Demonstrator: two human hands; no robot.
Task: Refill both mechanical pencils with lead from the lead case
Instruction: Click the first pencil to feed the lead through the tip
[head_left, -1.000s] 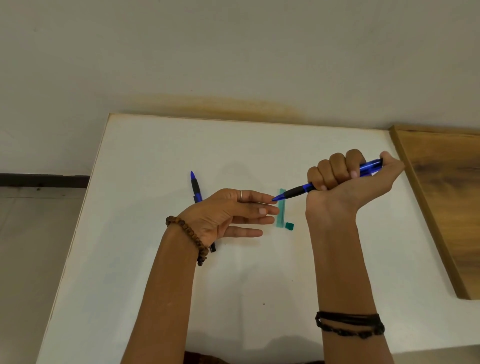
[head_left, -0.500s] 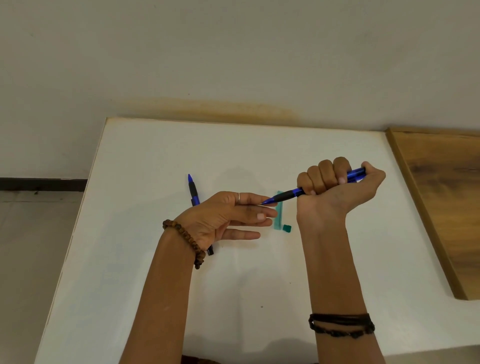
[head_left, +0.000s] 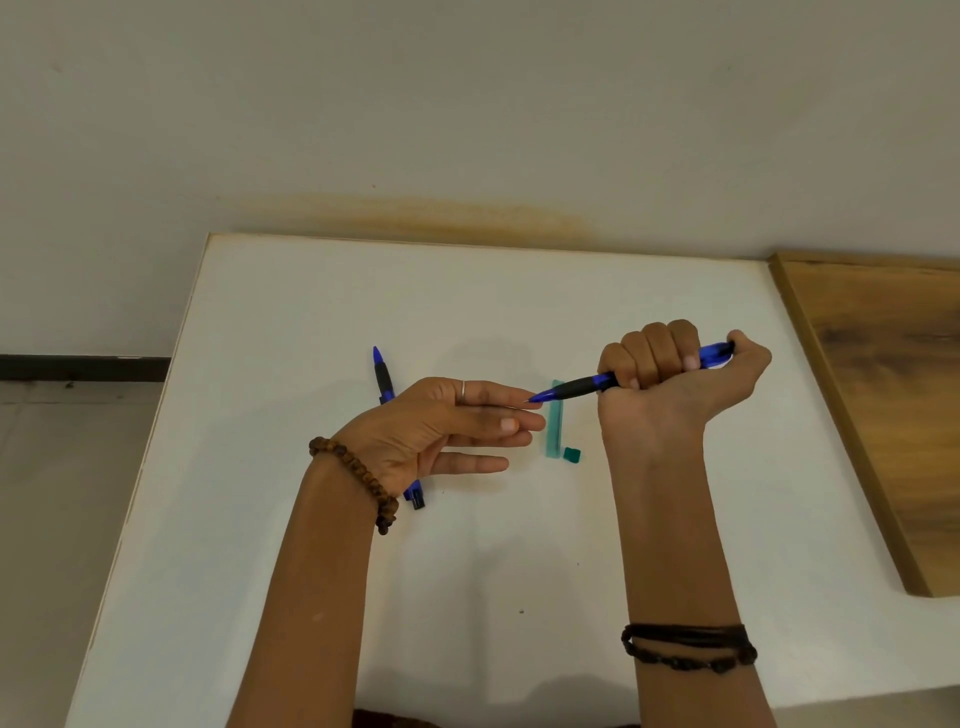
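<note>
My right hand (head_left: 670, 384) is a fist around a blue mechanical pencil (head_left: 587, 387) with a black grip, held above the table, thumb on its rear end. Its tip points left and meets the index fingertip of my left hand (head_left: 441, 426), which hovers with fingers stretched out and the thumb lying along them; no lead is visible there. The second blue pencil (head_left: 383, 379) lies on the white table (head_left: 311, 312), partly hidden under my left hand. The teal lead case (head_left: 555, 426) lies just below the held pencil's tip, its small teal cap (head_left: 571, 455) beside it.
A wooden board (head_left: 893, 405) lies along the table's right side. The table's left edge drops to a tiled floor (head_left: 52, 493), and a pale wall (head_left: 467, 104) stands right behind the table.
My right hand has shifted the pencil a little to the left, bringing its tip onto my left fingertips. The left hand, the case and the other pencil have stayed put.
</note>
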